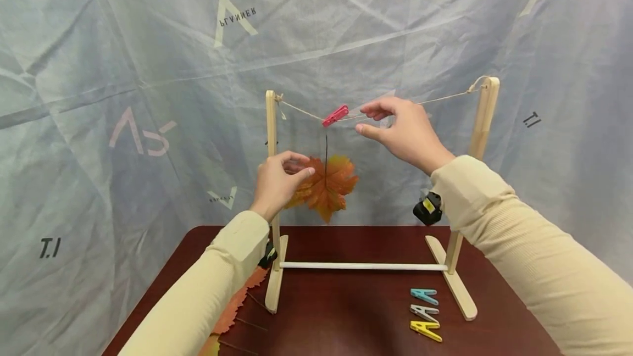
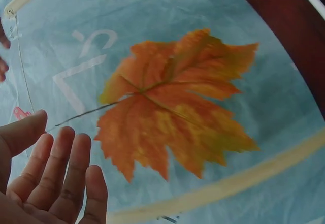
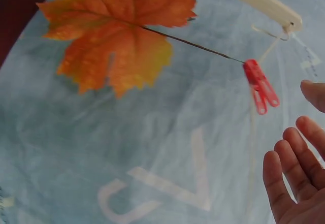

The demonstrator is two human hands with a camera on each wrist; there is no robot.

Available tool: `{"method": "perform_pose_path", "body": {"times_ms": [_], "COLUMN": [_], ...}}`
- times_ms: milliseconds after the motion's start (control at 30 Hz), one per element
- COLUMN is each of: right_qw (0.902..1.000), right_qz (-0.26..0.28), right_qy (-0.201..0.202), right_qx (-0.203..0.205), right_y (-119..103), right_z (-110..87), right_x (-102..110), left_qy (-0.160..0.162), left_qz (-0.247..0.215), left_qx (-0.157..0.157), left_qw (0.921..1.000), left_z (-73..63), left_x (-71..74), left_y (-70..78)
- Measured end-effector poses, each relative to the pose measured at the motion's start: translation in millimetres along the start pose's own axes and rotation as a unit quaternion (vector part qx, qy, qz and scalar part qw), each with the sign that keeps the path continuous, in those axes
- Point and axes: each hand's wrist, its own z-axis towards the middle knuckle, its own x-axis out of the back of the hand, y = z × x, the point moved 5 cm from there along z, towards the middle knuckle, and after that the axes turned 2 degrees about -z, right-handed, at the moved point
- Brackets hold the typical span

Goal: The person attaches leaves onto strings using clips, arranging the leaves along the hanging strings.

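Observation:
An orange maple leaf (image 1: 332,184) hangs by its thin dark stem from a red clothespin (image 1: 336,116), which is clipped on a string (image 1: 303,110). In the right wrist view the clothespin (image 3: 258,84) grips the end of the stem. My left hand (image 1: 283,180) is beside the leaf's left part in the head view, fingers relaxed. The left wrist view shows its fingers apart from the leaf (image 2: 175,104). To the right of the clothespin, my right hand (image 1: 403,128) is held near the string, fingers loosely bent with nothing visible between them.
A wooden frame with two posts (image 1: 482,125) holds the string, joined low down by a white rod (image 1: 363,266). Blue (image 1: 423,295), white (image 1: 424,312) and yellow (image 1: 425,330) clothespins lie on the dark red table (image 1: 346,312). More leaves (image 1: 232,312) lie at left, partly behind my left sleeve.

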Motion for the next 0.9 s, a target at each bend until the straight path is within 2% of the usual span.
{"method": "perform_pose_path", "body": {"times_ms": [133,433,700,900], "right_qw": [0.9998,0.9989,0.9960,0.9927], "right_qz": [0.013,0.016,0.012,0.024], "right_qy": [-0.005,-0.031,-0.062,-0.069], "right_qx": [-0.011,-0.029,-0.063,-0.096], "right_y": [14.3,54.3,87.7,111.2], "right_z": [-19.6,-69.4,-114.5,-150.9], "right_x": [-3.7,-17.0,-22.2,-28.1], "left_qy": [-0.017,-0.084,-0.145,-0.190], "left_qz": [0.013,0.058,0.082,0.081], "left_qx": [-0.011,-0.010,-0.012,0.008], "left_qw": [0.9997,0.9947,0.9860,0.9783], "left_z": [-14.6,-50.2,-83.0,-108.1], "left_x": [11.2,33.4,35.9,37.6], "left_y": [-12.9,-47.6,-76.8,-102.2]}}
